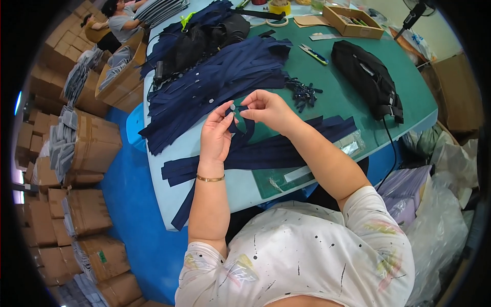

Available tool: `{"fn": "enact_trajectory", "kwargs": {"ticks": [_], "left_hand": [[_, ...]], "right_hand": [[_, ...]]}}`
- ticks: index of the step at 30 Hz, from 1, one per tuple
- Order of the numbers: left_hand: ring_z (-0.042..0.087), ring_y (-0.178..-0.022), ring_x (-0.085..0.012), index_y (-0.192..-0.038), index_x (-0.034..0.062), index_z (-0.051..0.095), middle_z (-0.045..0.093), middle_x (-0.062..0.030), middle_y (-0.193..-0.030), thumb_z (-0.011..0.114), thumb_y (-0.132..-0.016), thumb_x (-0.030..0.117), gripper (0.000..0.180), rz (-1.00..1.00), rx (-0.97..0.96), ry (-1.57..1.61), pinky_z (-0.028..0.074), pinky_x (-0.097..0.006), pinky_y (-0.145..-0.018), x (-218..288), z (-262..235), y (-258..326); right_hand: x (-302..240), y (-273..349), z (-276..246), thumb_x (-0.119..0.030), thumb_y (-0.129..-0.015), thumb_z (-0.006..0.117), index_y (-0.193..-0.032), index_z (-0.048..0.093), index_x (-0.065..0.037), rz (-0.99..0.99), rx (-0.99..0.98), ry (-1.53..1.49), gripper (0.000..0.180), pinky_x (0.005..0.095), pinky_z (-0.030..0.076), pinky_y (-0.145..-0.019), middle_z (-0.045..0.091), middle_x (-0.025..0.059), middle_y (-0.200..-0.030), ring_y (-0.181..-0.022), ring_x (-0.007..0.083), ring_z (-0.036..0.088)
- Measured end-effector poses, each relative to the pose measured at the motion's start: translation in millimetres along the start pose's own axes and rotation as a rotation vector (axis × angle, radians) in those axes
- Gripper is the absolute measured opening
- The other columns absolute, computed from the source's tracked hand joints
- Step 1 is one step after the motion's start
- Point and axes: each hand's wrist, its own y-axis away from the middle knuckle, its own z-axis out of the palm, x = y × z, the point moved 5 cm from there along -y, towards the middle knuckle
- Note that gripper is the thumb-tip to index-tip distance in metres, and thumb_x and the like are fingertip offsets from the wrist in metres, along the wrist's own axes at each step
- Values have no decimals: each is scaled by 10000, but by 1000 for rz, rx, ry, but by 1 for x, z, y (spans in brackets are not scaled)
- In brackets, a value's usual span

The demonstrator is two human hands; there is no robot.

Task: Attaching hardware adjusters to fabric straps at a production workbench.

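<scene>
Above the middle of the table, my left hand [217, 134] and my right hand [268, 110] face each other with fingertips pinched. Between them they hold a navy fabric strip [244, 134], which loops down toward the table. A small round, whitish piece [233, 107] shows at the left fingertips; what it is made of I cannot tell. Beneath my wrists lies a flat bundle of navy strips [261, 157]. Just beyond my hands spreads a larger pile of navy strips [225, 74], with a few small pale spots on it. Short dark pieces [303, 93] lie heaped at its right.
Thread snips [313, 54] and a black pouch [364, 77] with a cable lie on the green mat [307, 123]. Behind them stands a wooden tray [353, 23]. Cardboard boxes [97, 140] line the left side, where two people work. Plastic bags [434, 240] crowd the right.
</scene>
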Motion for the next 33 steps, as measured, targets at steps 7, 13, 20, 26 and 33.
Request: {"fn": "enact_trajectory", "kwargs": {"ticks": [7,13,20,26,33], "left_hand": [[573,-789,-104,-1137,-21,563,599,-47,-942,539,-867,-14,272,-116,-96,62,485,-211,-722,-4,3,2],[549,-799,-109,-1119,-29,578,594,-50,-924,559,-856,-12,265,-118,-99,10,464,-221,-741,-4,5,4],[548,-795,-107,-1115,-18,587,595,-42,-916,570,-846,-3,270,-114,-133,-143,457,-216,-738,-2,7,4],[557,-803,-103,-1127,-12,564,590,-40,-943,567,-849,-6,278,-13,-90,-152,461,-213,-724,8,14,5],[572,-800,-103,-1058,3,544,608,-39,-913,584,-860,26,204,36,4,-108,467,-228,-731,9,13,13]], "right_hand": [[5,0,-3,-89,-763,697,-839,573,-40,107,-60,-81,154,194,409,-570,595,7,-771,-640,65,526],[9,3,-5,-77,-756,701,-814,576,-49,174,-72,-124,141,189,400,-557,600,7,-732,-638,60,526],[8,3,-9,-65,-751,695,-813,575,-49,209,-65,-114,136,188,397,-550,601,10,-731,-628,62,524],[0,1,-2,-67,-775,675,-919,567,-40,111,-59,-148,182,190,412,-591,600,2,-773,-672,57,530],[-18,10,7,-3,-821,622,-1146,561,-51,-154,-67,-119,334,175,429,-629,591,-17,-801,-723,34,546]]}}
